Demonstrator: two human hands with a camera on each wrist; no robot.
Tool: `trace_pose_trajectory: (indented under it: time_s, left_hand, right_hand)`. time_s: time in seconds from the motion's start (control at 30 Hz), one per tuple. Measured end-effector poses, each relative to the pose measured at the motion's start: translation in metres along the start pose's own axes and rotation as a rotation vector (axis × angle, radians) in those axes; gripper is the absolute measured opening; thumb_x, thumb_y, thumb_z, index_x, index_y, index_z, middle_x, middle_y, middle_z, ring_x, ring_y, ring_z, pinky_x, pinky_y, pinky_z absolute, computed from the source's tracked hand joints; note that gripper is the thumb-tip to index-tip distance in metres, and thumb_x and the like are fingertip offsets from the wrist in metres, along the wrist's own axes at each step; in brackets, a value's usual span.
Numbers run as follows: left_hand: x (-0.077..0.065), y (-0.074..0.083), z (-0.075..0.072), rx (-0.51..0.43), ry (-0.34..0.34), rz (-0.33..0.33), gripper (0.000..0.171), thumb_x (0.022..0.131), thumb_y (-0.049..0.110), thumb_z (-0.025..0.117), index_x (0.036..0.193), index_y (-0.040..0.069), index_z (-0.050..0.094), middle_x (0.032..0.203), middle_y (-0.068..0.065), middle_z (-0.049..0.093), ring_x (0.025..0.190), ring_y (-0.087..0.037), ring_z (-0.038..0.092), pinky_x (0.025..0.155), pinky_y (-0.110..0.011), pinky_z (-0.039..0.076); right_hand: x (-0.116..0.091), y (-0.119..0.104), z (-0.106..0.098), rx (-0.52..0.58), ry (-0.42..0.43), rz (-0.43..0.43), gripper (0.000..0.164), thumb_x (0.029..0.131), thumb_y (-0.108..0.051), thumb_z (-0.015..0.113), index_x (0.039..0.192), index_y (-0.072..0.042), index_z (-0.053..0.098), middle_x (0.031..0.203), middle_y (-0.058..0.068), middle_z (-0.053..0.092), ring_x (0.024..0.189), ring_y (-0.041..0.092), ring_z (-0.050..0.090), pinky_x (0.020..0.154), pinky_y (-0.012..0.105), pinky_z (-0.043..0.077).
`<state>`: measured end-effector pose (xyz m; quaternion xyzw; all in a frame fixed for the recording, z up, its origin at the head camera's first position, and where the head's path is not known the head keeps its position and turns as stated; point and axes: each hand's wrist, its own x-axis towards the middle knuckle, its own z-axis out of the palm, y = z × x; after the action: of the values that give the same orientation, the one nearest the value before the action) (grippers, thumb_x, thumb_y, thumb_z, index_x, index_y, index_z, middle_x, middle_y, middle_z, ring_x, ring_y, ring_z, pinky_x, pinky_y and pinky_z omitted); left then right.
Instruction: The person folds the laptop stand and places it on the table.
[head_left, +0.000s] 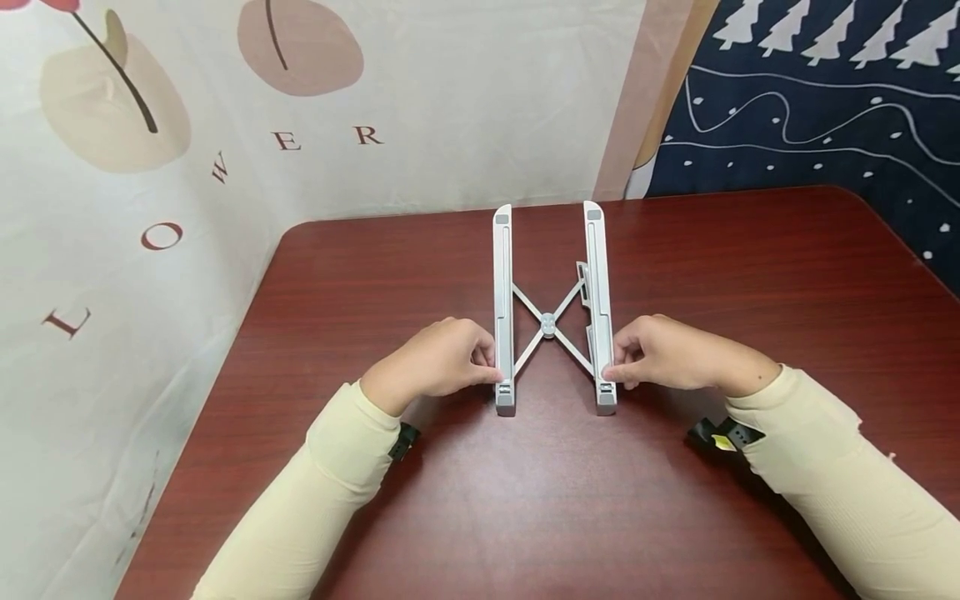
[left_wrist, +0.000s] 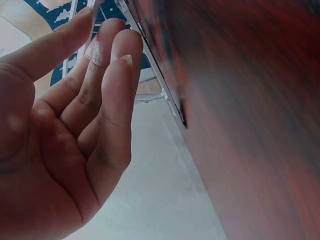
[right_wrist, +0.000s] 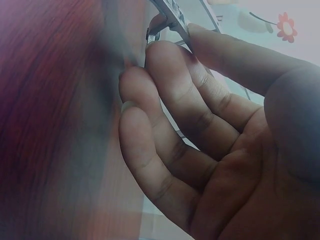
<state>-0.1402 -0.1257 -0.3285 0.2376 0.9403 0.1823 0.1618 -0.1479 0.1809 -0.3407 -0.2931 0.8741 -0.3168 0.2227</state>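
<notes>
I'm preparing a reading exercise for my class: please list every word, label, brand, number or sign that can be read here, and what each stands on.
"L O W E R": spaced capitals on the pale cloth.
Folding stand: no readable text.
Yellow patch on the right wrist's strap: too small to tell whether anything is written.

There is 1 table (head_left: 480, 517), and between its left and right edges stands 1 silver stand (head_left: 548, 325). This stand has 2 long bars (head_left: 503, 308) and 4 thin rods (head_left: 527, 301), which meet in 1 round joint. I count 2 hands (head_left: 442, 358), 1 at each bar, 2 sleeves (head_left: 330, 467) and 2 black straps (head_left: 405, 442). Beyond the table's far edge are 2 cloths (head_left: 480, 125): 1 with 5 letters (head_left: 365, 136), 1 with 5 trees (head_left: 832, 35) and a part of 1 more.
</notes>
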Motion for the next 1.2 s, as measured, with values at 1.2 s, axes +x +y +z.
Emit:
trace_pose_trajectory:
  time_s: [1.2]
  left_hand:
    - [0.0008,0.0027,0.0027,-0.016,-0.004,0.013,0.020,0.085,0.031,0.079,0.070,0.023,0.069,0.070,0.014,0.067,0.066,-0.002,0.059,0.068,-0.024,0.048]
  right_hand:
    - [-0.0004,-0.0020,0.0026,-0.015,0.014,-0.007,0.018,0.090,-0.019,0.074,0.074,-0.011,0.069,0.063,-0.004,0.066,0.058,0.007,0.057,0.056,0.022,0.045]
